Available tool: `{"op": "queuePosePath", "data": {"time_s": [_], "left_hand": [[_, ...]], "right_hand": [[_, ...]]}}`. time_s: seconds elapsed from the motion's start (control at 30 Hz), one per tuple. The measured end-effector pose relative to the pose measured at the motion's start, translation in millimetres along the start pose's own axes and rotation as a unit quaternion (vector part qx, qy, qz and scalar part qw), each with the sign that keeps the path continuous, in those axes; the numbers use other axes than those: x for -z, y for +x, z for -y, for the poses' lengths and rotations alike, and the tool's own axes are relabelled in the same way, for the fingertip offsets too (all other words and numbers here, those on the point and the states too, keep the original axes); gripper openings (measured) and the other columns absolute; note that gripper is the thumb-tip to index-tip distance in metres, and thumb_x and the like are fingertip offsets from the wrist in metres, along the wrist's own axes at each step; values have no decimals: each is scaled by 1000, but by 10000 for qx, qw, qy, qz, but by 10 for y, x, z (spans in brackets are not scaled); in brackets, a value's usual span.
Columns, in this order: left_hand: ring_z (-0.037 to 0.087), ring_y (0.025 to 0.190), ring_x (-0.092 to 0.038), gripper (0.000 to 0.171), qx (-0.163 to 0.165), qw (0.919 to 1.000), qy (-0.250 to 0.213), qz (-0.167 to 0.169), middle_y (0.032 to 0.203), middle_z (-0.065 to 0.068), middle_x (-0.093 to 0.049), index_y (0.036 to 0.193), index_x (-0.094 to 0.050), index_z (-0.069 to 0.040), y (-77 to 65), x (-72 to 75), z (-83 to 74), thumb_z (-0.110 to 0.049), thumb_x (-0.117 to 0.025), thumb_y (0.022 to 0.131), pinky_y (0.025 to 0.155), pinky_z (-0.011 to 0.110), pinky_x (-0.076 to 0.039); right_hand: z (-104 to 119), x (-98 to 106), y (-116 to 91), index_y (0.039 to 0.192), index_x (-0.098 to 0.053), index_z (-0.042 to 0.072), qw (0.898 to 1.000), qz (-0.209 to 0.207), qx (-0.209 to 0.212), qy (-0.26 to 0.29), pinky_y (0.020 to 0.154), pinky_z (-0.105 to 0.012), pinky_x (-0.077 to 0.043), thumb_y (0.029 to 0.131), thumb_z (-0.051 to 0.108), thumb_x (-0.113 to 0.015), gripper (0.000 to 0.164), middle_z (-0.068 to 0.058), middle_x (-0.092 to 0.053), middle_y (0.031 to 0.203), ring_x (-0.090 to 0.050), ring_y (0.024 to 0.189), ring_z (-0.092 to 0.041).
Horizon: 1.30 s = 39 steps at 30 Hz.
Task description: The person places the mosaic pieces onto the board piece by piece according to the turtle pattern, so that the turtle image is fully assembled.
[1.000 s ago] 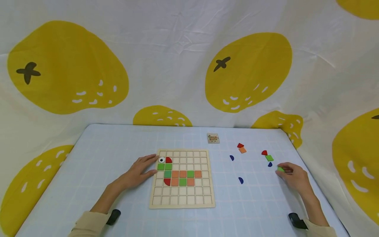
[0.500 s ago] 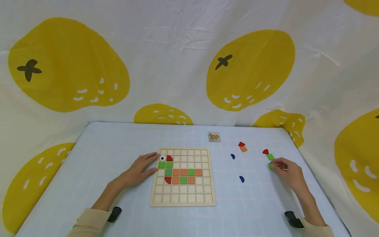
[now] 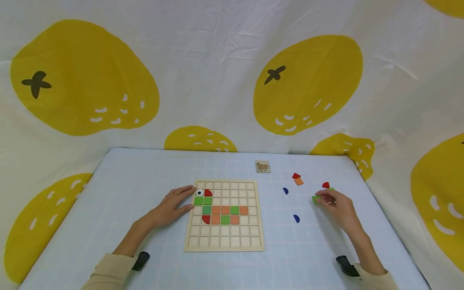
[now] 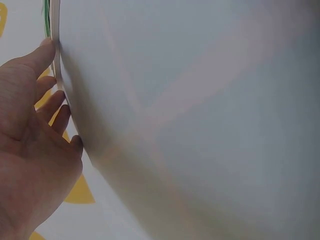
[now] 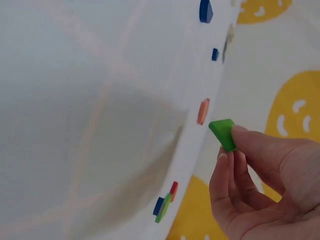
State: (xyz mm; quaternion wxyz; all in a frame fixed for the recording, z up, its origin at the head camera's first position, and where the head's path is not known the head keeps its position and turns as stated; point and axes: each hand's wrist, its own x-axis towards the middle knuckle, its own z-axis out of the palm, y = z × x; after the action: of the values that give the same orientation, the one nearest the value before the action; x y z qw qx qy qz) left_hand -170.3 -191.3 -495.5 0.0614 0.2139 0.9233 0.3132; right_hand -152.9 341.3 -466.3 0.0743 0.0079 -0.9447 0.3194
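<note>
My right hand (image 3: 337,205) is raised over the right part of the table and pinches a green square tile (image 5: 223,134) between thumb and fingertips. My left hand (image 3: 163,211) rests beside a wooden grid board (image 3: 224,249), its extended fingers touching the left edge. On the board sit several green and orange square tiles, a teal tile (image 3: 207,210), an eye tile (image 3: 199,193) and two red quarter-round tiles, one a red tile (image 3: 208,193) near the top. Behind the right hand lie a red piece (image 3: 326,185), another green tile (image 5: 163,209) and a small blue piece (image 5: 158,205).
Between board and right hand lie two blue half-round pieces, one a nearer blue piece (image 3: 296,218). Farther back are an orange tile (image 3: 299,181) touching a red piece (image 3: 296,175). A small picture card (image 3: 262,166) lies near the table's far edge.
My right hand has carried the green tile leftward from near the table's right edge, past the red and green pieces. The left hand stays at the board's edge. The head view has tilted slightly.
</note>
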Motion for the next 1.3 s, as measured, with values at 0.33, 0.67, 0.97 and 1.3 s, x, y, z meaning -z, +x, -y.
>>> {"op": "queuePosePath", "data": {"time_s": [0.33, 0.67, 0.97, 1.3], "left_hand": [[42, 145, -33, 63, -18, 10000, 21, 3, 161, 17, -38, 157, -42, -9, -1, -7, 27, -30, -65, 103, 114, 66, -30], [42, 145, -33, 62, 17, 10000, 27, 7, 161, 18, -37, 157, -42, -8, -6, 4, 4, -28, -65, 103, 114, 66, -30], [42, 146, -32, 62, -9, 10000, 9, 12, 162, 17, -37, 158, -42, -9, -2, -5, 25, -30, -64, 103, 114, 66, -30], [42, 146, -32, 63, -47, 10000, 45, -6, 162, 18, -37, 157, -42, -7, 10, -18, 44, -29, -65, 103, 115, 65, -30]], "right_hand": [[280, -189, 18, 110, -74, 2, 9996, 128, 220, 157, 75, -8, -48, 93, 8, -77, 18, -9, -71, 97, -66, 92, -26], [553, -398, 22, 111, -73, 3, 9973, 330, 481, 456, 80, -14, -53, 91, 5, -78, 20, -6, -71, 98, -66, 91, -23], [791, -586, -1, 109, -73, 4, 9935, 512, 724, 713, 82, -31, -60, 88, 1, -80, 21, -5, -71, 98, -65, 89, -20], [1013, -780, -17, 105, -74, 7, 9888, 826, 841, 920, 81, -29, -60, 88, 2, -80, 18, 0, -69, 94, -63, 87, -16]]}}
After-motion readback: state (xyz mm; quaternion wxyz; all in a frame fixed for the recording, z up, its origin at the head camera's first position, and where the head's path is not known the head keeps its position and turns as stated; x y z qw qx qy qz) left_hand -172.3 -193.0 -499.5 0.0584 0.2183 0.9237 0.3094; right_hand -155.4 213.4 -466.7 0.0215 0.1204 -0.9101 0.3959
